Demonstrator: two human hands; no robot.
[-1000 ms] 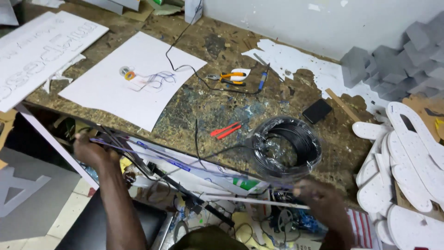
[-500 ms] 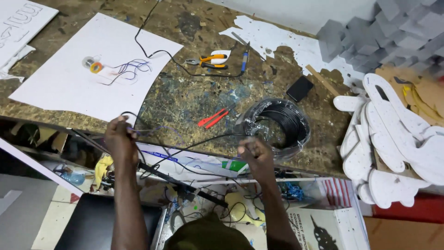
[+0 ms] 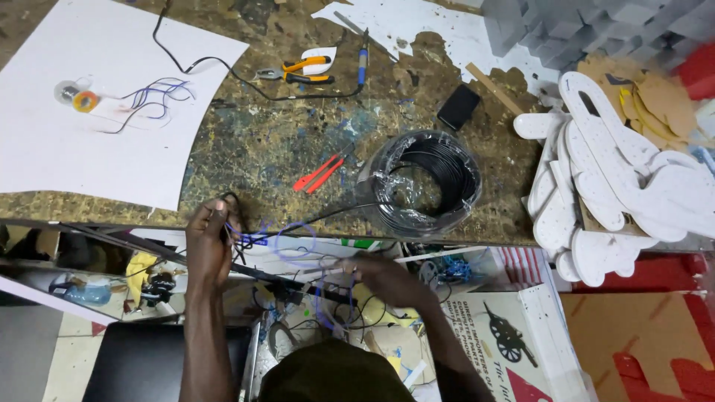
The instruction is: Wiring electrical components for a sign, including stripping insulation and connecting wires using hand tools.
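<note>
A bundle of thin blue and black wires (image 3: 249,240) is pinched in the left hand (image 3: 208,246) at the near edge of the bench (image 3: 283,141) — its fingers (image 3: 223,223) are clamped together on the strands. The wires loop rightward and downward to the right hand (image 3: 383,279), whose fingers are blurred; whether they grip the wire I cannot tell. Just beyond the right hand sits a coil of black cable (image 3: 428,182) in clear wrap. Between the two hands, farther up, lie red-handled cutters (image 3: 320,173) — past the left fingers, a white sheet (image 3: 89,156).
</note>
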